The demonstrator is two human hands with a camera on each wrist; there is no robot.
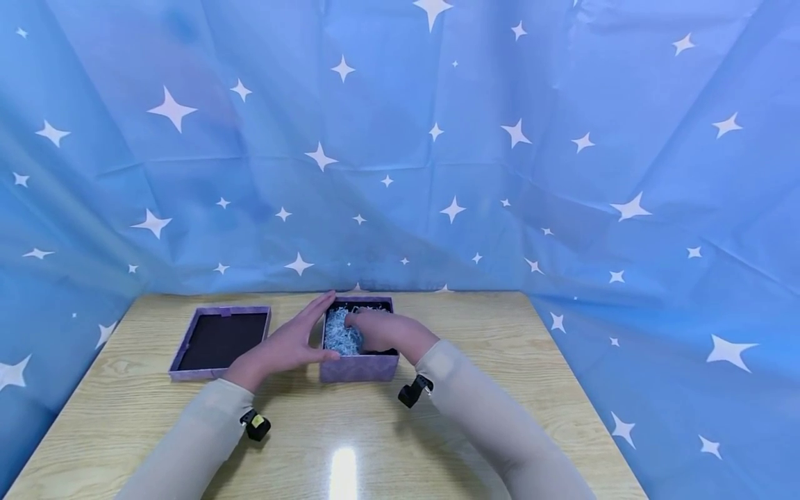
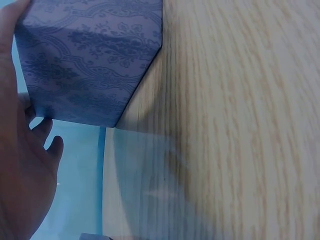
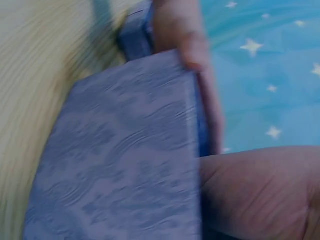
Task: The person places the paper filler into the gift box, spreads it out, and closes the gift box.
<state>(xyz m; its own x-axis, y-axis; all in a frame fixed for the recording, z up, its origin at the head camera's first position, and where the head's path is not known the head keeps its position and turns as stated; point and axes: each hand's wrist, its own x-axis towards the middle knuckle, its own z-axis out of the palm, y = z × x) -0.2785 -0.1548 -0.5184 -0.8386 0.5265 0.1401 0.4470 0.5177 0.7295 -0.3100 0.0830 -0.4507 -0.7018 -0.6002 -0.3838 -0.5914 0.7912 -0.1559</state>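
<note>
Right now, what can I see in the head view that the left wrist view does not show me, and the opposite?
Only the head view: the right hand reaching into the box, the blue shredded paper there, and the dark-lined lid lying inside up. A purple sliver at the wrist view's bottom edge may be the lid; I cannot tell.

Only the left wrist view: the box's left wall, its floral pattern clear.

Both: the purple box, the left hand at it, the wooden table and the blue backdrop.
</note>
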